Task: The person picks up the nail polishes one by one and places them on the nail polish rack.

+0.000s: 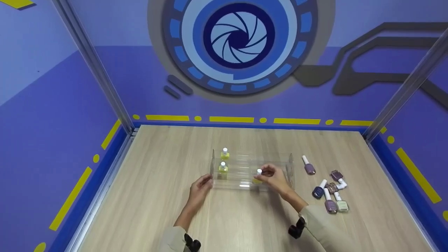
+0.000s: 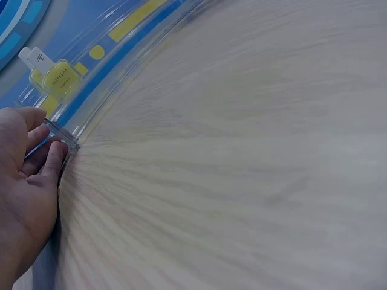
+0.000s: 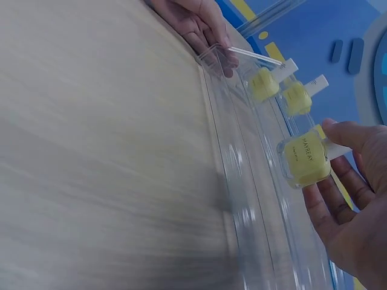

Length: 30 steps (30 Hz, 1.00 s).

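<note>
A clear stepped rack (image 1: 245, 184) stands on the table. My left hand (image 1: 200, 190) is at its left end, the thumb and fingers pinching the side panel's edge. Between thumb and fingers, my right hand (image 1: 276, 179) holds a yellow nail polish bottle (image 3: 307, 158) by its white cap, over the right part of the rack. Whether that bottle's base touches a step, I cannot tell. Two more yellow nail polish bottles stand upright at the rack's left side, one on a back step (image 1: 225, 155) and one further forward (image 1: 223, 169).
Right of the rack, several nail polish bottles lie on the wooden table (image 1: 147, 196): a purple bottle (image 1: 309, 169) apart, then a dark blue bottle (image 1: 318, 192), a glittery brown bottle (image 1: 331, 188) and a pale green bottle (image 1: 342, 206) among a cluster. Printed panels enclose the table.
</note>
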Each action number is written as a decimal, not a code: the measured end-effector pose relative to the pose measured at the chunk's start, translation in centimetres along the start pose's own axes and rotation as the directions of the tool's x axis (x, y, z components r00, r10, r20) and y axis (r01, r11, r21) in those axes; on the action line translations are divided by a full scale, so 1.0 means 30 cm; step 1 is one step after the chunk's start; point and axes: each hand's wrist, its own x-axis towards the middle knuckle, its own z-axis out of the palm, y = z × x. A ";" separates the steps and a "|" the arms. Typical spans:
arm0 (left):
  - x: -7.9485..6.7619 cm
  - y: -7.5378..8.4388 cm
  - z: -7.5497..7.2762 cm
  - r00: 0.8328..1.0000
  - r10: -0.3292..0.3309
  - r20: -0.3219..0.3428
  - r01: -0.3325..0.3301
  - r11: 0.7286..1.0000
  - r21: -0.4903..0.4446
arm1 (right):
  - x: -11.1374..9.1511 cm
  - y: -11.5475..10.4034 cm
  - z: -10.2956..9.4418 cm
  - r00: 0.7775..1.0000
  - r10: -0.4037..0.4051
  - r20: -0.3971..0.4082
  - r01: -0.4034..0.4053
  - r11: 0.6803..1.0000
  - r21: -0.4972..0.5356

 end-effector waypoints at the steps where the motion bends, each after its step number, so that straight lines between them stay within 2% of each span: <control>1: -0.001 0.001 -0.001 1.000 -0.004 0.001 0.004 1.000 -0.001 | 0.001 -0.005 0.010 1.000 -0.004 0.000 0.004 1.000 0.002; 9: -0.009 -0.003 -0.008 0.999 -0.015 0.033 0.017 0.997 -0.070 | 0.026 -0.033 0.109 1.000 -0.030 0.008 0.030 0.999 0.010; 16: 0.003 0.004 -0.008 0.999 -0.037 0.008 0.038 0.997 -0.071 | 0.045 -0.041 0.196 0.997 -0.073 0.024 0.073 0.997 0.010; 21: 0.016 0.013 -0.011 0.997 -0.077 0.001 0.077 0.991 -0.114 | 0.015 -0.094 0.224 0.996 -0.071 0.054 0.071 0.997 0.008; 25: 0.036 0.028 -0.013 0.996 -0.094 0.009 0.094 0.986 -0.137 | -0.014 -0.142 0.229 0.995 -0.075 0.065 0.076 0.997 -0.013; 30: 0.097 0.057 -0.003 0.996 -0.089 0.023 0.091 0.979 -0.180 | -0.008 -0.160 0.254 0.989 -0.129 0.068 0.131 0.991 -0.025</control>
